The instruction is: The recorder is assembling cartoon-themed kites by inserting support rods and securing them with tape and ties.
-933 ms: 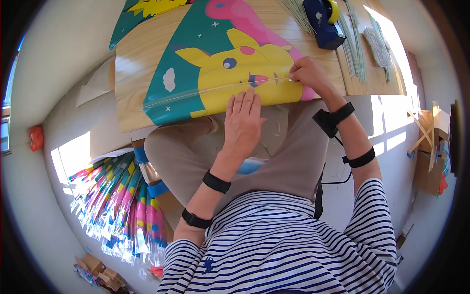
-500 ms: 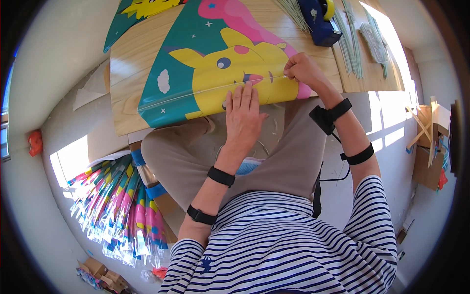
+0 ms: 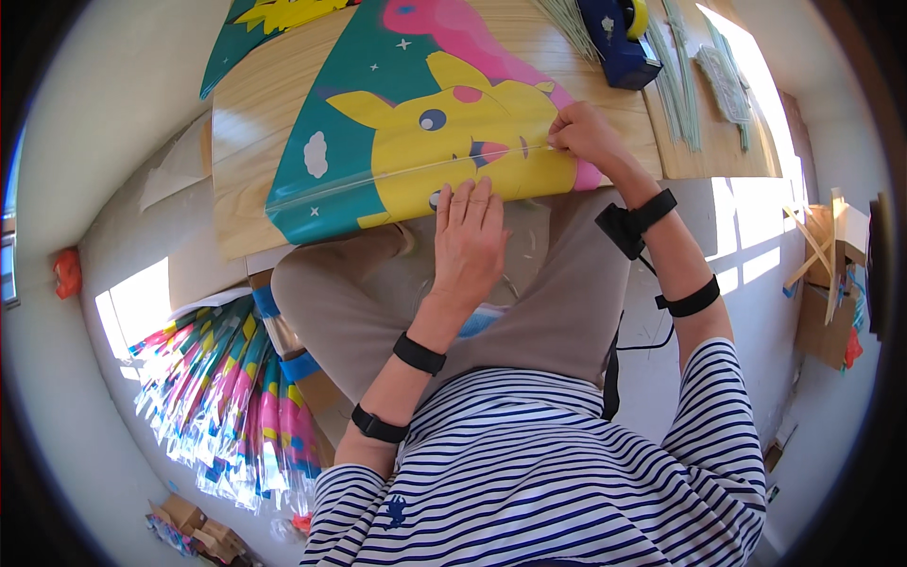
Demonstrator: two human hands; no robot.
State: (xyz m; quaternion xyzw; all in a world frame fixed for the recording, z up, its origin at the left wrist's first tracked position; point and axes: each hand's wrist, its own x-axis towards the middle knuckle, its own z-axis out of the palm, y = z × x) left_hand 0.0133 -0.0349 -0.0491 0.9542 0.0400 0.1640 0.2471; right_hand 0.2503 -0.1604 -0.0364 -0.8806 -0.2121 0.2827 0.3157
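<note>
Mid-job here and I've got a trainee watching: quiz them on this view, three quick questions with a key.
1. Multiple choice: At which part of the printed sheet is the left hand?
A) the white cloud
B) the teal left corner
C) the edge nearest the person
2. True or false: The plastic-wrapped bundles are fanned out on the person's left.
3. Short answer: Which hand is nearer the dark blue tape dispenser?

Key:
1. C
2. True
3. The right hand
</note>
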